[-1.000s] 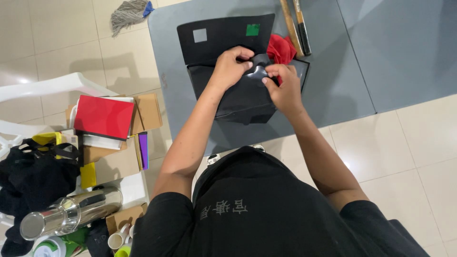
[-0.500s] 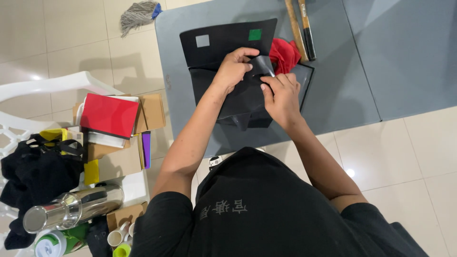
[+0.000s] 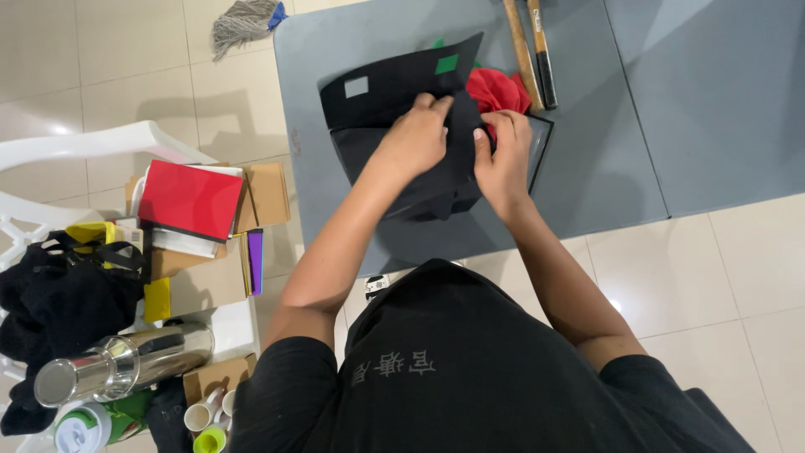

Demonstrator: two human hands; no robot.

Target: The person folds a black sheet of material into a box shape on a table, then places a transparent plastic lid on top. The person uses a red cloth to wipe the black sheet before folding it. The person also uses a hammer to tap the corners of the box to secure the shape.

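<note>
Black sheets (image 3: 394,92) of stiff paper or foam are being handled on the grey table (image 3: 604,109), stacked over a flat black tray (image 3: 537,143) whose thin pale rim shows at the right. The left hand (image 3: 415,138) is laid over the middle of the stack, fingers curled and pressed onto the top sheet near its upper edge. The right hand (image 3: 503,155) is closed around the right edge of a black sheet, thumb on top, so that the sheet is pinched and partly lifted. A crumpled red piece (image 3: 495,88) is tucked just behind the right hand, touching the black sheets; whether it lies inside the tray or on top of the stack cannot be told. By the look of it, the work is midway: the sheets are gathered but not squared, one corner hangs over the near edge of the tray, and the red piece is only half covered.

Two wooden handles (image 3: 532,50) lie side by side on the table just beyond the red piece. On the floor at the left, cardboard boxes (image 3: 210,277) are seen holding coloured sheets, with a red folder (image 3: 189,200) resting on top. A steel flask (image 3: 117,365) lies on its side nearby, and small cups (image 3: 205,415) stand in an open box; their contents cannot be made out.
</note>
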